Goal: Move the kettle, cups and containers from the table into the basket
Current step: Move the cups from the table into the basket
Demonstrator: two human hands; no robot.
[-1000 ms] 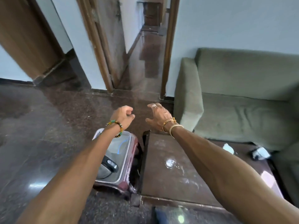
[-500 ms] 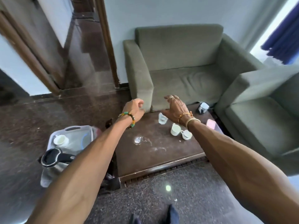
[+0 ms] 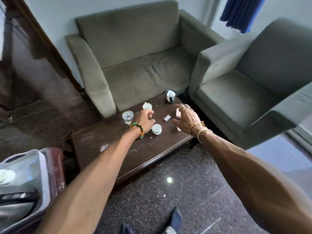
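On the dark low table (image 3: 104, 146) stand a white cup (image 3: 147, 106) at the far edge, a second white cup (image 3: 157, 128) nearer me, and a clear glass (image 3: 127, 116). A black-and-white container (image 3: 170, 96) sits at the far right corner. My left hand (image 3: 144, 121) hovers between the cups with loosely curled fingers and holds nothing. My right hand (image 3: 187, 119) is spread open above a pink box (image 3: 178, 113). The grey basket (image 3: 43, 166) at lower left holds the kettle (image 3: 16, 198) and a white cup (image 3: 5, 176).
A small sachet (image 3: 167, 118) lies between my hands. A green sofa (image 3: 143, 76) stands behind the table and a green armchair (image 3: 244, 92) to its right. The basket rests on a maroon case (image 3: 56, 168). Dark speckled floor (image 3: 168, 196) lies in front.
The view has swung right from the basket to the table. Both hands have come forward over the cups, the left one between the two cups, the right over the pink box.
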